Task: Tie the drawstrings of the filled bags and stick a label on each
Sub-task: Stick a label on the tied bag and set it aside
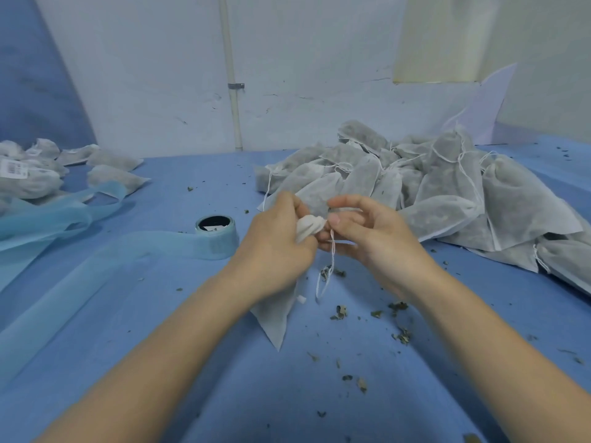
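While gripping bag [281, 311], curled fingers [347, 204].

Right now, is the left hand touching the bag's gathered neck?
Touching. The head view shows the left hand gripping the bag just below its gathered neck, with the white fabric bunching out against its fingers.

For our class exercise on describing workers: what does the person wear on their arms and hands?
Nothing that shows. Both forearms are bare up to the picture's lower edge, with no sleeves in view. The left hand and right hand have no gloves, rings, watch or wristband.
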A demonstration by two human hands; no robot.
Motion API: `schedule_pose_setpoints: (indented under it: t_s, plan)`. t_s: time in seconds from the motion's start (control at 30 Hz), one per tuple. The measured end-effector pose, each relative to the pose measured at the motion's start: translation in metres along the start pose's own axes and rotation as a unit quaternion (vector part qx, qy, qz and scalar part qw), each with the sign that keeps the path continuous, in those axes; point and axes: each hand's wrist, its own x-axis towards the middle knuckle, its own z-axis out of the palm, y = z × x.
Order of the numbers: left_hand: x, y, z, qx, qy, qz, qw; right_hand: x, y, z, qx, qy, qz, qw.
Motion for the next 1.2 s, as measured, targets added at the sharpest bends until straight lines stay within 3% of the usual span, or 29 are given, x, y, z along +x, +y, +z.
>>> schedule_pose_setpoints:
  t_s: [0.27,0.4,0.47,0.53,0.63,0.7,0.8,1.03,1.2]
  plan:
    - [-0.005,-0.001,-0.006,0.193,0.01,0.083,0.978,-0.003,-0.003,0.001,-0.109,-0.012,0.075,0.991]
    - [-0.005,-0.007,-0.007,0.22,-0.002,0.094,0.971,-0.003,-0.003,-0.004,-0.255,0.032,0.065,0.964]
    - [-0.003,-0.01,-0.006,0.174,-0.005,0.102,0.979,-0.002,-0.003,-0.006,-0.278,0.057,0.073,0.956]
    - [-0.001,-0.01,-0.003,0.117,-0.004,0.12,0.986,-0.002,-0.003,-0.007,-0.211,0.069,0.101,0.97]
    - [-0.001,-0.008,0.001,0.013,-0.022,0.081,0.996,-0.002,-0.001,-0.004,0.032,0.034,0.145,0.988]
    - [-0.003,-0.008,0.006,-0.087,-0.049,0.041,0.994,-0.003,0.001,-0.001,0.172,-0.001,0.156,0.973]
    - [-0.007,-0.01,0.015,-0.205,-0.038,-0.002,0.978,-0.005,0.007,0.003,0.265,-0.013,0.146,0.953]
    - [-0.007,-0.018,0.014,-0.323,0.053,-0.021,0.945,-0.008,0.014,0.01,0.248,-0.065,0.106,0.961]
    - [-0.01,-0.018,0.018,-0.274,0.093,-0.025,0.957,-0.006,0.015,0.009,0.123,-0.03,0.082,0.989]
